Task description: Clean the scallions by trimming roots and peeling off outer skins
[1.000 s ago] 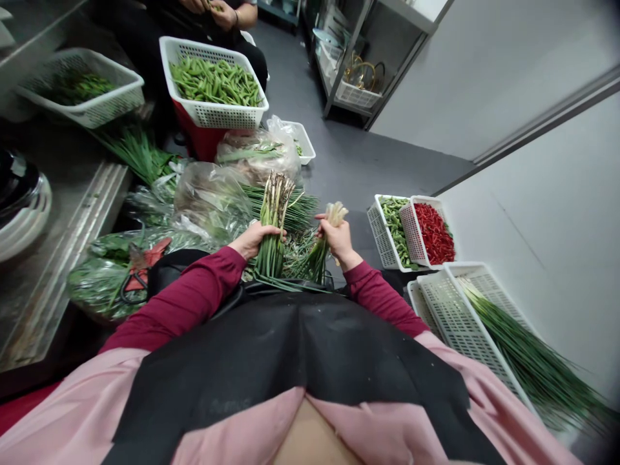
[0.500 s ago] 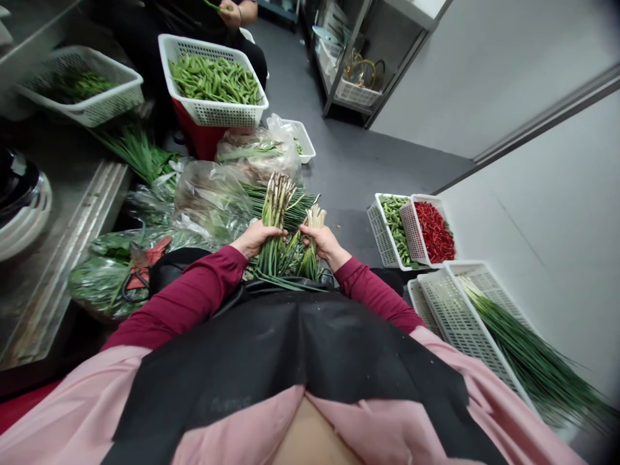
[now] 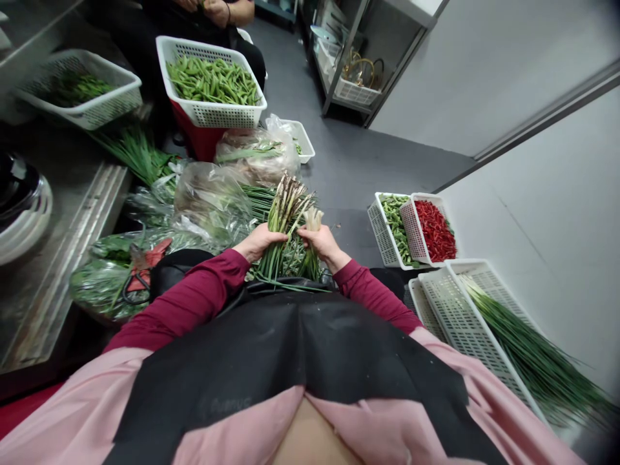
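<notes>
My left hand is closed around a thick bunch of scallions, its brownish, dirt-marked root ends pointing up and away from me. Close beside it, my right hand grips a smaller bunch of scallions with pale, clean white ends. My right thumb and fingertips are near the edge of the left bunch; whether they pinch a stalk there is too small to tell. Green leaves from both bunches hang down over the black apron on my lap. More long green stalks lie behind the bunches.
Bagged greens crowd the left, with scissors on top. Beyond stands a basket of green peppers, near a seated person's hands. At right are a basket of red chillies and a basket holding long scallions.
The root ends of the left bunch have fanned out and leaned right, toward my right hand. Both hands stay nearly in place. The other person's hands have come together.
</notes>
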A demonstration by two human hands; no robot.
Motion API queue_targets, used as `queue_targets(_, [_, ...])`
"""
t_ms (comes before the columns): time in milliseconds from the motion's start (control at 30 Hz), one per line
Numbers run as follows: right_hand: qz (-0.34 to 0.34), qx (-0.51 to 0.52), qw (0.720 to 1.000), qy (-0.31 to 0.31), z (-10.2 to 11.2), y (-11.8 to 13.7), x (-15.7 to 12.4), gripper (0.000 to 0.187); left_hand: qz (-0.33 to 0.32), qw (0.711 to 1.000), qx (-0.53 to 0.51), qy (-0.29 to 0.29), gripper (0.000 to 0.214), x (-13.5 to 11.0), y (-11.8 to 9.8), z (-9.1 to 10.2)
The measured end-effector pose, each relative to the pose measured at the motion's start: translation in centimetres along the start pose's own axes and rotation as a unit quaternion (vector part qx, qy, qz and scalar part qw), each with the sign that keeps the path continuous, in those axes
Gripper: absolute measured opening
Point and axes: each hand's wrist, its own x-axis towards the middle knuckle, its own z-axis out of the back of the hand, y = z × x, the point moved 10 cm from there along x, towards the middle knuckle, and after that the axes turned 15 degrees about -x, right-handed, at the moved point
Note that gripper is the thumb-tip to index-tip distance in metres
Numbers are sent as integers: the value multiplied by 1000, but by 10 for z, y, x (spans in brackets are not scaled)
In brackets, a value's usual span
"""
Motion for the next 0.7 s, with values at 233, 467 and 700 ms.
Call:
queue_targets(233, [-41,124,965,-226,129,1,25,15,44,998,29,15,32,-7,6,2])
queue_targets(467, [14,-89,996,11,54,8,8,32,50,998,18,22,35,-9,5,0])
queue_targets(700, [47,-79,994,-52,7,11,-2,26,56,998,21,22,38,-10,9,-7])
